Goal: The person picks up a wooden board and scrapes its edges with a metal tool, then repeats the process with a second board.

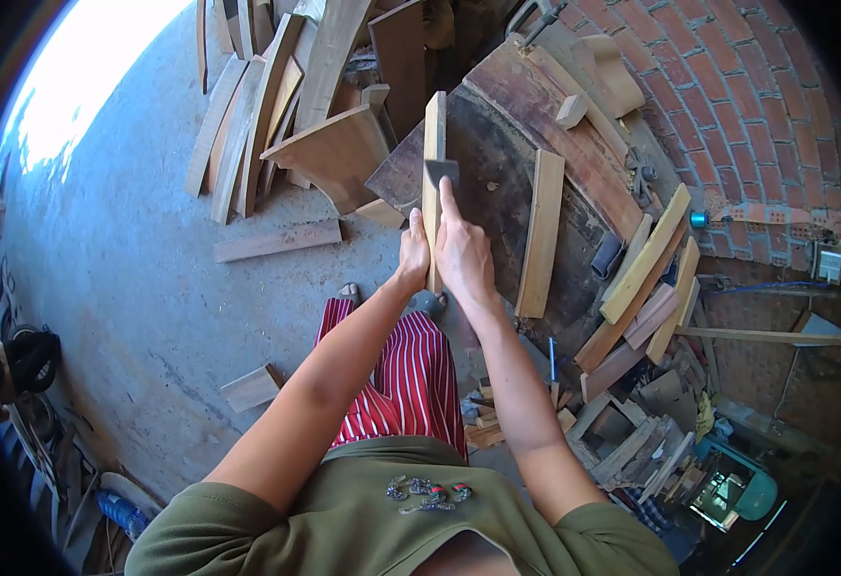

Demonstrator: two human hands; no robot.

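A long, narrow pale wooden strip [434,134] points away from me in the middle of the view. My left hand [415,252] grips its near part from the left side. My right hand [463,252] is closed at the strip's right side, with the index finger stretched forward onto a small dark flat block [442,172]. That block lies across the strip; whatever part of it is inside my right hand is hidden. Beyond and right of the strip is a dark worktable [497,144], with a pale board [541,235] lying on it.
Planks [265,106] lean in a pile at the upper left, and a loose board [278,241] lies on the floor. More boards [646,264] and scraps are stacked at the right. A brick wall [747,106] stands behind the worktable. A teal machine [735,485] is at the lower right.
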